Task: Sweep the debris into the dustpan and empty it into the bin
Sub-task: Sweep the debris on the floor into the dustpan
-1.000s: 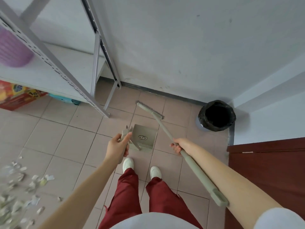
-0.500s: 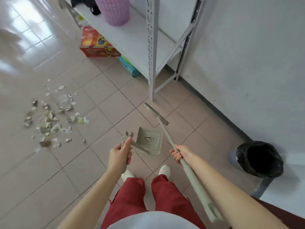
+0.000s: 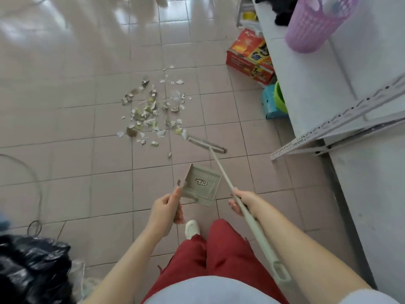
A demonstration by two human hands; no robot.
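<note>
A scatter of pale paper and shell-like debris [image 3: 153, 108] lies on the tiled floor ahead of me. My left hand [image 3: 166, 207] grips the handle of a beige dustpan [image 3: 201, 184], which hangs just above the floor in front of my feet. My right hand [image 3: 243, 201] is closed around the long beige broom handle [image 3: 252, 220]. The broom head [image 3: 207, 145] rests near the right edge of the debris. No bin is in view now.
A grey metal shelf [image 3: 328, 119] runs along the right, carrying a purple basket [image 3: 315, 23]. A red box [image 3: 249, 58] and a teal item [image 3: 271, 102] sit beneath it. A black bag [image 3: 30, 268] lies at the lower left, beside a thin cable [image 3: 37, 185].
My view has swung left, away from the black bin and the wall, onto the debris. The broom head now sits close to the debris; both hands keep their holds.
</note>
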